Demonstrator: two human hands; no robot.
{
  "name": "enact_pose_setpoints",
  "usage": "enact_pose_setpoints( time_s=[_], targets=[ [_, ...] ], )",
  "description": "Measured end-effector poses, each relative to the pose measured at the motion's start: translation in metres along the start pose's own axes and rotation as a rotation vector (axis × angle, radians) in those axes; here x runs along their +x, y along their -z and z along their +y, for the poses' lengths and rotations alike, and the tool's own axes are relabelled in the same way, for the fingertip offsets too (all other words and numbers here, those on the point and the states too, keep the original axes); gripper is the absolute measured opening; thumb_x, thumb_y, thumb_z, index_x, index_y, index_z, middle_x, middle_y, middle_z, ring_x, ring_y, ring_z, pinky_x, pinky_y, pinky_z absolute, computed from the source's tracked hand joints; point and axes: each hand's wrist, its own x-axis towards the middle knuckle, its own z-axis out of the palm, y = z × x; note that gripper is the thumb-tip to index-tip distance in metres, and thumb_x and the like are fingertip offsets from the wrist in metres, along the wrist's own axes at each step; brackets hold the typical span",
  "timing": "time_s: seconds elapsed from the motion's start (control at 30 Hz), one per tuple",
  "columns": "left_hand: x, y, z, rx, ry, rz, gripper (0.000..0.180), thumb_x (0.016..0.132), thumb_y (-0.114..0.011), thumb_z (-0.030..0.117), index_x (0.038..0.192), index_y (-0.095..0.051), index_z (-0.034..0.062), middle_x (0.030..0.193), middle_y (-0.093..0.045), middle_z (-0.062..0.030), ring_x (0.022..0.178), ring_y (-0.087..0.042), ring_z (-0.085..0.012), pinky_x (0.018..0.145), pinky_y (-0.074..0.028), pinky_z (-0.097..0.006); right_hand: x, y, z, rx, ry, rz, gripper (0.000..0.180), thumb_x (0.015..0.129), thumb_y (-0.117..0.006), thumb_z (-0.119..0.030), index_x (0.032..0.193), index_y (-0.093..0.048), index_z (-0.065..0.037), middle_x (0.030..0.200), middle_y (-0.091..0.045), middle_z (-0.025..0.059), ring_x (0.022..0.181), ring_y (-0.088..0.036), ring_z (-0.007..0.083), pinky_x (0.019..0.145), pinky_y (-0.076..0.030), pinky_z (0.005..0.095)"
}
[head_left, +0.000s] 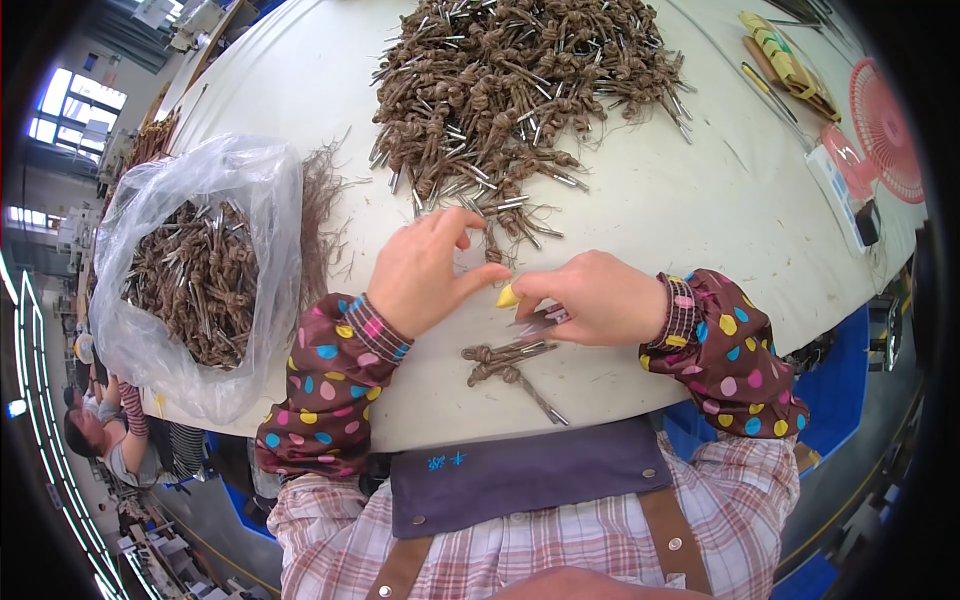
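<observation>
The person's left hand (425, 270) arched with thumb and fingers parted, just beside a brown knotted cord (492, 246) at the near edge of the far heap (520, 85); from my place I couldn't tell whether they touched. The right hand (598, 300) gripped a small metal-bladed tool (542, 320). Nearer on the pale surface (720, 245) lay loose knotted pieces (508, 372); a clear bag (275, 190) at left held more.

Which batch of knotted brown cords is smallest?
The little cluster, only a few cords, on the near side of the right hand; the far pile and the bagged batch each hold many more.
</observation>
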Motion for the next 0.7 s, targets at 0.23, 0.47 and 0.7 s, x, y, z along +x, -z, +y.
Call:
enact_pose_setpoints(
  time_s=[0.23, 0.47, 0.7],
  targets=[
    [-0.002, -0.005, -0.005, -0.239, 0.013, -0.017, 0.038, 0.075, -0.070, 0.004, 0.108, -0.053, 0.0048, 0.087, -0.061, -0.0064, 0.079, -0.061, -0.0187, 0.074, -0.049, -0.029, 0.008, 0.020, 0.010, -0.028, -0.117, 0.533, 0.028, 0.079, -0.069, -0.007, 0.106, -0.062, -0.007, 0.082, -0.065, 0.0046, 0.052, -0.048, 0.0084, 0.049, -0.040, 0.0202],
    [-0.004, 0.006, 0.002, -0.758, -0.089, 0.002, 0.034, 0.081, -0.065, 0.001, 0.112, -0.050, 0.0020, 0.099, -0.063, -0.0091, 0.088, -0.062, -0.0163, 0.078, -0.050, -0.027, 0.007, 0.011, 0.009, -0.017, 0.032, 0.532, 0.023, 0.079, -0.070, -0.008, 0.101, -0.065, -0.005, 0.072, -0.061, 0.0043, 0.050, -0.040, 0.0080, 0.047, -0.036, 0.0224],
    [0.004, 0.017, -0.018, 0.039, -0.102, 0.270, 0.037, 0.077, -0.067, 0.002, 0.112, -0.055, 0.0041, 0.103, -0.061, -0.0090, 0.092, -0.059, -0.0199, 0.081, -0.047, -0.031, 0.006, 0.020, 0.006, 0.191, -0.253, 0.499, 0.015, 0.082, -0.068, -0.011, 0.094, -0.066, -0.001, 0.069, -0.058, -0.0023, 0.057, -0.039, 0.0028, 0.051, -0.032, 0.0189]
  ],
)
